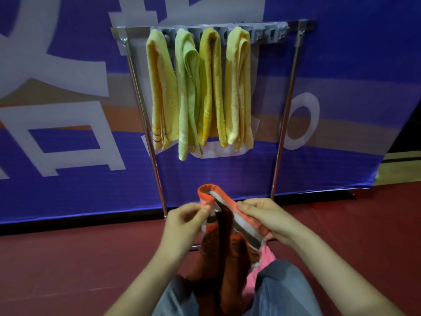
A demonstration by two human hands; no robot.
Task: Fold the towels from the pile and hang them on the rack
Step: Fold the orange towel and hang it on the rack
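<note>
Rack point(136, 30): base bar mostly hidden behind orange towel point(234, 246). Below rack: pink towel point(265, 263) largely covered; orange towel's lower end lost between knees point(280, 283). Top-rail clips point(272, 35): blurred.

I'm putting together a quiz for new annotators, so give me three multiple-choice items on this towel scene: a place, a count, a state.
1. Where on the rack do the hung towels sit? A. left part B. right end C. its base
2. How many hang there? A. two B. four C. six
3. The orange towel is: A. held by the left hand and right hand B. flat on the floor C. draped over the rack
Key: 1 A, clips at the right are bare; 2 B, three yellow, one green; 3 A, both hands' fingers curl on its top edge.
</note>
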